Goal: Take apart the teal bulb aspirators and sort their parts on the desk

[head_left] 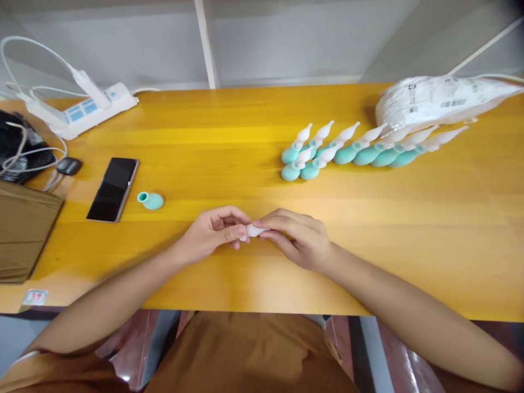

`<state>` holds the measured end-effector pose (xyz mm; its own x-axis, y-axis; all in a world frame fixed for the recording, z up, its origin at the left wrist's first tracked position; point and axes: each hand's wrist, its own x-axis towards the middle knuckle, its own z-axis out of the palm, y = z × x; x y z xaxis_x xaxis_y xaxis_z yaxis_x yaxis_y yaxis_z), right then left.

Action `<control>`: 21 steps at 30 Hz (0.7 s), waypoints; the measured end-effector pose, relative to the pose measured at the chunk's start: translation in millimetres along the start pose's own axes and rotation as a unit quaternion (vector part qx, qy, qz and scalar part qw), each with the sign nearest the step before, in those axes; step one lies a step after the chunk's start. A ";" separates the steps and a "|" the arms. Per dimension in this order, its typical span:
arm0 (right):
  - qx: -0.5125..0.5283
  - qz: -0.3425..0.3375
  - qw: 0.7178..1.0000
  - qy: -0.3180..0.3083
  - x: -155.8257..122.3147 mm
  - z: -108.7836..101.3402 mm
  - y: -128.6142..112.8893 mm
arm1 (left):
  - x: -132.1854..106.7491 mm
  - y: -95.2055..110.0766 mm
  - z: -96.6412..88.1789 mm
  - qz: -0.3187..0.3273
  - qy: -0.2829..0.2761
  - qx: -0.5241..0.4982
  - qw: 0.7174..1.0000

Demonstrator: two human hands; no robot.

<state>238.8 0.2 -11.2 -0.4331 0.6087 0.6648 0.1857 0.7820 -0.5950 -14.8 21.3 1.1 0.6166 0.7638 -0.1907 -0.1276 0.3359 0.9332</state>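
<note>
Between my two hands, over the near part of the table, is a small white translucent nozzle tip (pixel 254 230). My left hand (pixel 219 232) pinches its left end with thumb and fingers. At its right end, the fingertips of my right hand (pixel 301 234) close on it. To the left, a teal rubber bulb (pixel 152 200) lies on its side with its open neck facing left. Several teal bulbs fitted with white nozzle tips (pixel 344 153) stand grouped at the back right, apart from both hands.
A black phone (pixel 113 189) lies left of the loose bulb. Farther left are an earbud case (pixel 69 166), a white power strip (pixel 88 112) with cables and a brown box (pixel 28 229). A white plastic package (pixel 442 103) rests at the back right, behind the grouped bulbs.
</note>
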 end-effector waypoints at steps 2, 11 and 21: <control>0.017 0.007 1.000 0.002 0.9 0.9 -0.3 | 0.3 -1.6 0.2 0.001 0.011 -0.013 1.000; 0.022 0.000 0.999 -0.041 -4.6 -1.2 2.3 | 1.4 -6.8 -1.7 -0.019 0.023 -0.003 1.000; 0.028 0.081 0.996 -0.011 1.5 -1.2 -6.2 | -8.6 28.8 -18.2 0.191 0.020 0.394 0.899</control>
<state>238.1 -3.6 -6.0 -0.4206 0.7225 0.5487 0.2061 0.6651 -0.7178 -37.9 34.5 24.1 0.6140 0.7652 0.1938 0.2755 -0.4378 0.8558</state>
